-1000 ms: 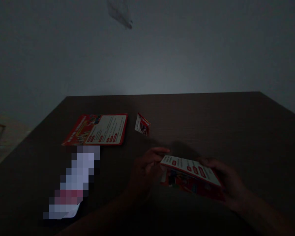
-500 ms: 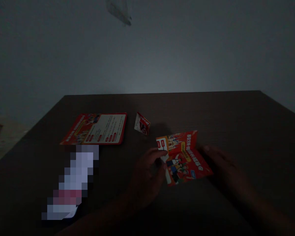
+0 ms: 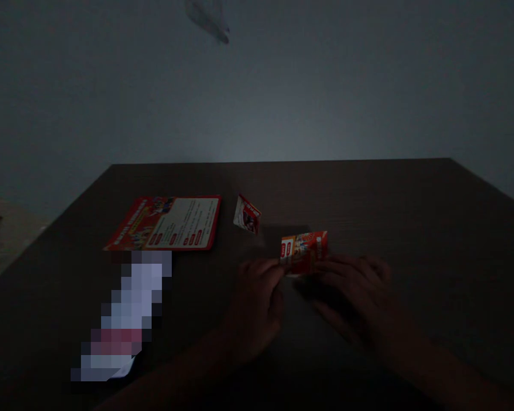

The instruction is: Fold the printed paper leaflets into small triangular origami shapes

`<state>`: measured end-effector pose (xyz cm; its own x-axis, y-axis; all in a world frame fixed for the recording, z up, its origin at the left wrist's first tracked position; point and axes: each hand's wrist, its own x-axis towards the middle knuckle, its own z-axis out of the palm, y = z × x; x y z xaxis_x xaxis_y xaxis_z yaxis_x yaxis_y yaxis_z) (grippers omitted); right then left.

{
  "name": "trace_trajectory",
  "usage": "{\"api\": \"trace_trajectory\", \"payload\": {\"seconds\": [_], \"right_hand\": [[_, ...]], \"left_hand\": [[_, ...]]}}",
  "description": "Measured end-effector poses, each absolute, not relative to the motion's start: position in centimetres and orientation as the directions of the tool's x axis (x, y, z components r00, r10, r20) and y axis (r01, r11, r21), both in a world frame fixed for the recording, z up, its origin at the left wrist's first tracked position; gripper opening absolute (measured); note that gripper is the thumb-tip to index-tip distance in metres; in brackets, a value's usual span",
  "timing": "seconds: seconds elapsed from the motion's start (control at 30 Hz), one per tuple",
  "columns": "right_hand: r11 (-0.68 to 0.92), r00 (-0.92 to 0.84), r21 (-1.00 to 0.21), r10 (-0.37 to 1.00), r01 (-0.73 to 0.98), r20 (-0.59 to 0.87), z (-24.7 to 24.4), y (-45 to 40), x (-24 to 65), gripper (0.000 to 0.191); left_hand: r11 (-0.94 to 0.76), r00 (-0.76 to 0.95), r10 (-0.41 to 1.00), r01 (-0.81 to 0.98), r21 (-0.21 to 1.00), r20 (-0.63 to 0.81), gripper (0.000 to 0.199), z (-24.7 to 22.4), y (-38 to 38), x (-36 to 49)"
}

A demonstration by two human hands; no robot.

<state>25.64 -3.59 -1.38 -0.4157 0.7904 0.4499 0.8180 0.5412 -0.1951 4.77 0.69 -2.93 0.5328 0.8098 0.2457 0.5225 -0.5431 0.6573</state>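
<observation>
A red printed leaflet [image 3: 305, 251] is folded down to a small piece, with colourful pictures and a white strip at its left. My left hand [image 3: 257, 305] pinches its lower left corner between thumb and fingers. The fingers of my right hand [image 3: 360, 291] lie along its lower right part, and the thumb sits lower down, so the near side is partly hidden. Just beyond, a small folded red and white paper [image 3: 247, 214] stands on the dark table [image 3: 346, 194].
At the left lies a stack of similar red and white leaflets [image 3: 192, 222]. Nearer me is a bright, pixelated phone-like object [image 3: 131, 314]. Behind the table rises a plain grey wall [image 3: 325, 85], with a translucent thing [image 3: 209, 20] high up on it. The light is dim.
The leaflet has gone from a half-open V shape to a smaller folded piece. My right hand has moved left and onto it. My left hand stays at its left side.
</observation>
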Motion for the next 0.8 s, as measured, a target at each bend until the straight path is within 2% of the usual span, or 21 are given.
{"api": "trace_trajectory", "payload": {"seconds": [0.13, 0.33, 0.57, 0.8], "right_hand": [[0.579, -0.446, -0.166, 0.754, 0.799, 0.481, -0.7, -4.0, 25.3, 0.016], [0.645, -0.579, -0.18, 0.753, 0.743, 0.313, -1.3, -3.4, 24.6, 0.021], [0.618, -0.563, -0.182, 0.778, 0.764, 0.279, -1.9, -3.0, 25.0, 0.025], [0.589, -0.537, -0.209, 0.804, 0.781, 0.256, -1.7, -3.1, 24.9, 0.023]], "left_hand": [[-0.587, 0.602, 0.763, 0.493, 0.642, 0.234, 0.051, -2.4, 0.5, 4.6], [-0.618, 0.671, 0.721, 0.512, 0.596, 0.172, 0.057, -1.7, 0.5, 4.5], [-0.601, 0.617, 0.774, 0.647, 0.47, 0.141, 0.043, -2.0, 0.4, 4.2], [-0.624, 0.635, 0.759, 0.65, 0.433, 0.14, 0.042, -1.9, 0.4, 4.3]]}}
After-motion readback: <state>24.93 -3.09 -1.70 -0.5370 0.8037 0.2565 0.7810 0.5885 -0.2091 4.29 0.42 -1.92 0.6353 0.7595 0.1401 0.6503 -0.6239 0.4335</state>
